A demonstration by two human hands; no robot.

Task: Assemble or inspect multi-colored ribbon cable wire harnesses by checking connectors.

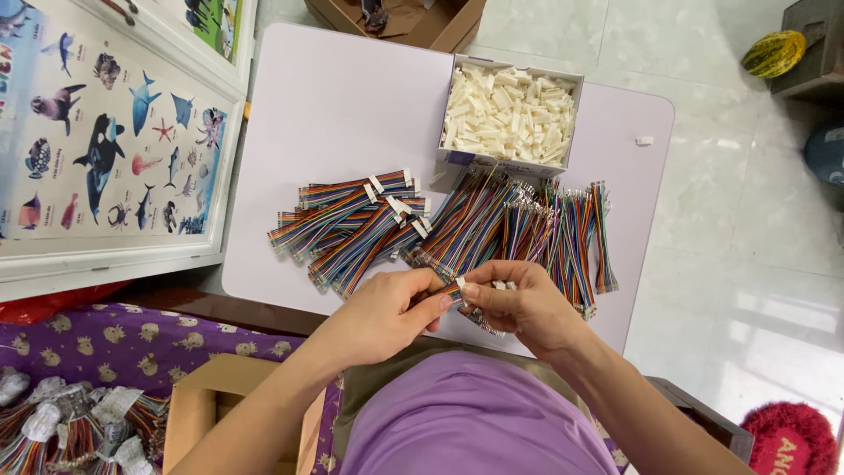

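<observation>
The fingers hide most of the short rainbow ribbon cable (pixel 447 291), so how its white end connector sits is hard to make out. It lies between the left hand (pixel 387 312) and the right hand (pixel 519 303), both pinching it, at the table's (pixel 352 105) six o'clock edge. Striped cable bundles (pixel 360 224) lie at twelve o'clock from the hands.

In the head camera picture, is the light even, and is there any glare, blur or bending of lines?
Head view: soft daylight, weak shadows under the left hand and right hand; mild glare on the floor tiles; the box of white connectors looks slightly overexposed; the ribbon cables are sharp; the table edge leans from wide-angle distortion.
</observation>
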